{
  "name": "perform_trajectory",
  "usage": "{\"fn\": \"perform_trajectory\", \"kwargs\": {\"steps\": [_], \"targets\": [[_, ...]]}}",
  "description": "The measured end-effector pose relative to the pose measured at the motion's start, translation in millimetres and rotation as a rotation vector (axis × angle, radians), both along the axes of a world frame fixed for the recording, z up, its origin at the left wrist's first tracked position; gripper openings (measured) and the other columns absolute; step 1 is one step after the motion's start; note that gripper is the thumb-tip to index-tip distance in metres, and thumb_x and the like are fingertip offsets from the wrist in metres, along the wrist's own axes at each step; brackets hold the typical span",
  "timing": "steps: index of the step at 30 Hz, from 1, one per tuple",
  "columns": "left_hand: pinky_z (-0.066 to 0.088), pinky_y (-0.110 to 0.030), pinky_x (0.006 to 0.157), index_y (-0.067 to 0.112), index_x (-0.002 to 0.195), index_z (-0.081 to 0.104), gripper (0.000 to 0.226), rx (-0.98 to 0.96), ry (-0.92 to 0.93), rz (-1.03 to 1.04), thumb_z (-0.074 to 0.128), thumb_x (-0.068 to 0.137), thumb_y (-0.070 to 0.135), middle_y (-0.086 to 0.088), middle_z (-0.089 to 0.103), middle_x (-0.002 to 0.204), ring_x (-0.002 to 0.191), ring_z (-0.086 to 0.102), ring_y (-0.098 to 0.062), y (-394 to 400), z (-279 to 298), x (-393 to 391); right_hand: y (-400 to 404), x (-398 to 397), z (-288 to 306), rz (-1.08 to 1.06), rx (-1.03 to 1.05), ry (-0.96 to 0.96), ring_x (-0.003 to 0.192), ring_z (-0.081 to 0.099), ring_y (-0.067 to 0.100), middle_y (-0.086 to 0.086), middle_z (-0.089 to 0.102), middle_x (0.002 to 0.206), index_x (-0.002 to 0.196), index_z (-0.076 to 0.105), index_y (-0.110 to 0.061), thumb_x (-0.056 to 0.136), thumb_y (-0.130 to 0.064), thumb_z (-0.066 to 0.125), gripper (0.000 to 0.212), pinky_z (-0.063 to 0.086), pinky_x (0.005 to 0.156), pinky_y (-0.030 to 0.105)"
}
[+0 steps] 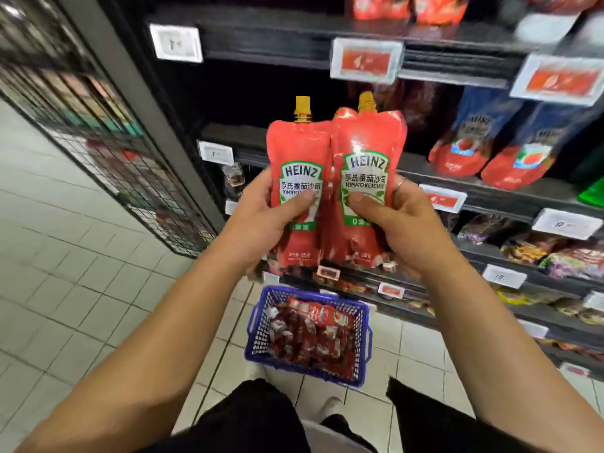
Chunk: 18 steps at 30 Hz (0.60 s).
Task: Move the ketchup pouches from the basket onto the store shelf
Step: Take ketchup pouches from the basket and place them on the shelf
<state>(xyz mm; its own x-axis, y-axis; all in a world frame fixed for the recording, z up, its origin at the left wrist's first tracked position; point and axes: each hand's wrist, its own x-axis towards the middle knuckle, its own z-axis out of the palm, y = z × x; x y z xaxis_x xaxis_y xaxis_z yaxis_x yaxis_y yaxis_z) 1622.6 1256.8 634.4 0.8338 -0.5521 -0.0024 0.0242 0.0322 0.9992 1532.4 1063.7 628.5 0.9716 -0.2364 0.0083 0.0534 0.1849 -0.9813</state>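
I hold two red Heinz ketchup pouches upright, side by side, in front of the dark store shelf (425, 165). My left hand (261, 214) grips the left pouch (299, 152) with the thumb on its label. My right hand (402, 223) grips the right pouch (367, 142) the same way. Both pouches have yellow caps at the top and touch each other. Below them, on the tiled floor, a blue plastic basket (255, 351) holds several more red pouches (313, 338).
Red and blue pouches (474, 142) stand on the shelf to the right, under red price tags (366, 62). The shelf space behind my pouches is dark. A black wire-mesh rack (130, 165) stands at the left. Lower shelves (539, 253) carry packaged goods.
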Motion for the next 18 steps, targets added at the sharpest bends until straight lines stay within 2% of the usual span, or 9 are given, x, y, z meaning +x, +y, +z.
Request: {"fn": "perform_trajectory", "kwargs": {"steps": [4, 7, 8, 10, 13, 16, 18], "targets": [[0.058, -0.032, 0.079, 0.026, 0.115, 0.067, 0.025, -0.116, -0.096, -0.005, 0.073, 0.091, 0.022, -0.007, 0.074, 0.114, 0.101, 0.072, -0.022, 1.9, 45.9, 34.0, -1.1, 23.3, 50.3, -0.004, -0.091, -0.058, 0.094, 0.073, 0.025, 0.009, 0.076, 0.108, 0.114, 0.069, -0.016, 0.088, -0.018, 0.071, 0.026, 0.059, 0.082, 0.042], [0.058, -0.032, 0.078, 0.025, 0.114, 0.066, 0.024, -0.130, -0.165, 0.012, 0.071, 0.091, 0.019, -0.006, 0.075, 0.112, 0.099, 0.072, -0.021, 2.4, 71.8, 67.6, 2.9, 43.3, 77.0, -0.040, -0.166, -0.066, 0.088, 0.074, 0.036, 0.010, 0.077, 0.101, 0.108, 0.069, -0.021, 0.086, -0.024, 0.073, 0.023, 0.057, 0.077, 0.065], [0.058, -0.033, 0.079, 0.025, 0.115, 0.066, 0.025, -0.128, -0.180, 0.013, 0.072, 0.091, 0.021, -0.006, 0.075, 0.112, 0.100, 0.072, -0.023, 3.5, 79.7, 80.4, 3.9, 50.3, 84.8, -0.051, -0.188, -0.067, 0.090, 0.074, 0.038, 0.010, 0.077, 0.101, 0.108, 0.070, -0.022, 0.087, -0.024, 0.074, 0.021, 0.056, 0.077, 0.067], [0.059, -0.031, 0.077, 0.028, 0.115, 0.066, 0.026, -0.131, -0.212, 0.007, 0.073, 0.089, 0.027, -0.005, 0.075, 0.110, 0.100, 0.073, -0.023, 7.1, 96.3, 107.7, 5.4, 63.8, 100.2, -0.070, -0.225, -0.093, 0.095, 0.074, 0.033, 0.009, 0.077, 0.104, 0.109, 0.070, -0.019, 0.089, -0.024, 0.075, 0.021, 0.060, 0.083, 0.053], [0.059, -0.028, 0.074, 0.034, 0.110, 0.068, 0.027, -0.119, -0.245, -0.048, 0.075, 0.084, 0.038, -0.002, 0.076, 0.109, 0.099, 0.074, -0.020, 13.1, 122.4, 153.9, 10.3, 85.2, 126.6, -0.090, -0.257, -0.118, 0.092, 0.075, 0.022, 0.005, 0.078, 0.103, 0.102, 0.073, -0.028, 0.081, -0.033, 0.075, 0.022, 0.061, 0.072, 0.031], [0.059, -0.035, 0.080, 0.031, 0.108, 0.070, 0.025, -0.076, -0.251, -0.095, 0.075, 0.084, 0.034, -0.003, 0.076, 0.108, 0.099, 0.074, -0.021, 15.1, 144.8, 200.7, 15.7, 113.4, 148.5, -0.154, -0.226, -0.138, 0.079, 0.075, 0.013, 0.004, 0.079, 0.094, 0.099, 0.072, -0.020, 0.077, -0.030, 0.074, 0.025, 0.056, 0.062, 0.020], [0.061, -0.037, 0.080, 0.027, 0.107, 0.071, 0.022, -0.047, -0.256, -0.125, 0.074, 0.085, 0.029, -0.003, 0.077, 0.105, 0.096, 0.074, -0.022, 11.2, 159.7, 230.4, 20.6, 135.1, 160.0, -0.191, -0.233, -0.134, 0.075, 0.074, 0.012, 0.005, 0.078, 0.091, 0.102, 0.070, -0.013, 0.079, -0.028, 0.072, 0.028, 0.054, 0.060, 0.019]]}}
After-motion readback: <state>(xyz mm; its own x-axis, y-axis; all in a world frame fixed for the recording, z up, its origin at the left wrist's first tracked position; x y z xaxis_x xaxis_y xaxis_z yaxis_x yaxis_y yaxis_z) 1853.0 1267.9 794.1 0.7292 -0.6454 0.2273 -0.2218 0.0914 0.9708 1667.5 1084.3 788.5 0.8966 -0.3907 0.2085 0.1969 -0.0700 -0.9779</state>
